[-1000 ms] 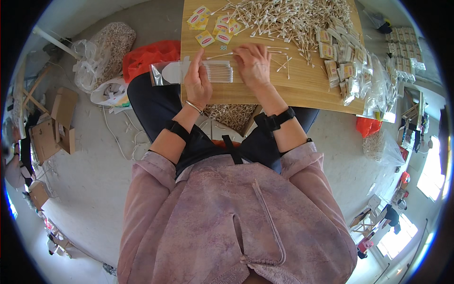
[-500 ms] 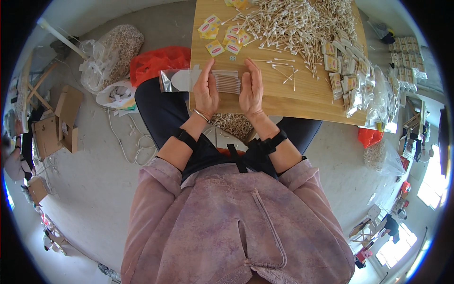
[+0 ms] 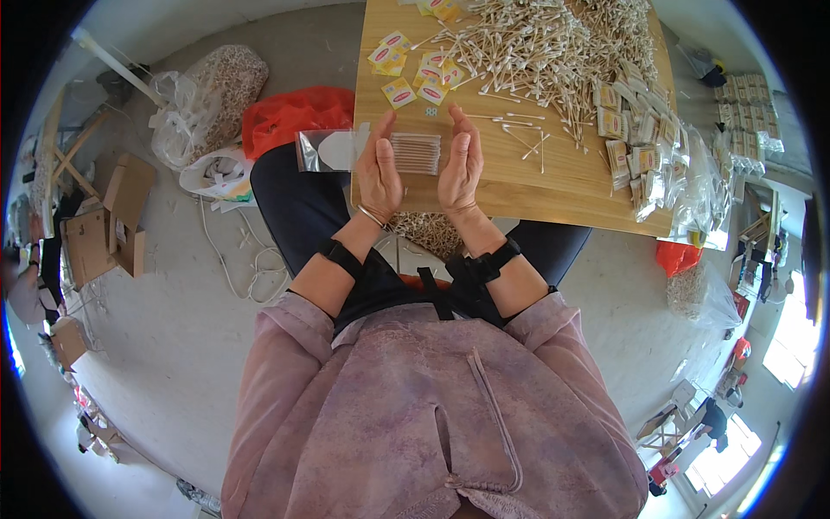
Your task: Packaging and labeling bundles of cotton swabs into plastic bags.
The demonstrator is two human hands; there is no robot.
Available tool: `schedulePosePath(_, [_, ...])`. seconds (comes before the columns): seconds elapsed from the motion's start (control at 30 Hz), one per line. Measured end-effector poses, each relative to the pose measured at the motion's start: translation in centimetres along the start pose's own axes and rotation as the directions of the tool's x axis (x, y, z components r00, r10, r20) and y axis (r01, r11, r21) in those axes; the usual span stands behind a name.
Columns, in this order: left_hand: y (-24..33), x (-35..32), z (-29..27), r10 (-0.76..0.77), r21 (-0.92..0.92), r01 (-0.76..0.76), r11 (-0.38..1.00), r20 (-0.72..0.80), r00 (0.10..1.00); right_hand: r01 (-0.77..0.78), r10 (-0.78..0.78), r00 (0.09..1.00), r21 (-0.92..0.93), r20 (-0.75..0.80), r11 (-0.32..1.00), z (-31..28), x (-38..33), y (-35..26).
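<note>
Near the front edge of the wooden table (image 3: 553,197), a flat row of cotton swabs (image 3: 416,154) lies side by side between my hands. My left hand (image 3: 380,173) is upright at the row's left end, fingers stretched and thumb up. Facing it at the right end, my right hand (image 3: 460,171) also has straight fingers. Neither hand is closed around anything. A clear plastic bag (image 3: 313,152) with a white rounded part sticks out left of my left hand, over the table edge. Several yellow-and-white cards (image 3: 399,92) lie beyond my fingertips, near a small pale green piece (image 3: 430,111).
A large heap of loose cotton swabs (image 3: 553,52) covers the far table. Filled small packets (image 3: 644,160) are piled at the right. A red plastic bag (image 3: 294,121) and a sack of swabs (image 3: 233,82) stand at the left; an open carton (image 3: 130,208) is on the floor.
The row of swabs looks more even at its ends, and more of its right end shows beside my right hand. My hands keep nearly the same place; the view has shifted slightly.
</note>
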State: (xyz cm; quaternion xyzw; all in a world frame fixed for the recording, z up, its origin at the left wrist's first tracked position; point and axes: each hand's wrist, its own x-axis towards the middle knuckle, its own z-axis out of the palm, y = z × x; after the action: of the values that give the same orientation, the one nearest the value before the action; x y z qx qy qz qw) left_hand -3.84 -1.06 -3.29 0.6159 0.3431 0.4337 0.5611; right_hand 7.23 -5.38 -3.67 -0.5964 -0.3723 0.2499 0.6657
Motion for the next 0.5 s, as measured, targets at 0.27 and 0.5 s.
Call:
schedulePosePath(0.27, [-0.31, 0.56, 0.18, 0.018, 0.036, -0.018, 0.999, -0.003, 1.0, -0.025, 0.025, 0.999, -0.004, 0.021, 1.0, 0.51, -0.14, -0.24])
schedulePosePath(0.5, [-0.45, 0.66, 0.01, 0.004, -0.059, -0.003, 0.998, 0.012, 1.0, -0.019, 0.016, 0.998, 0.045, 0.058, 0.999, -0.05, 0.17, -0.36])
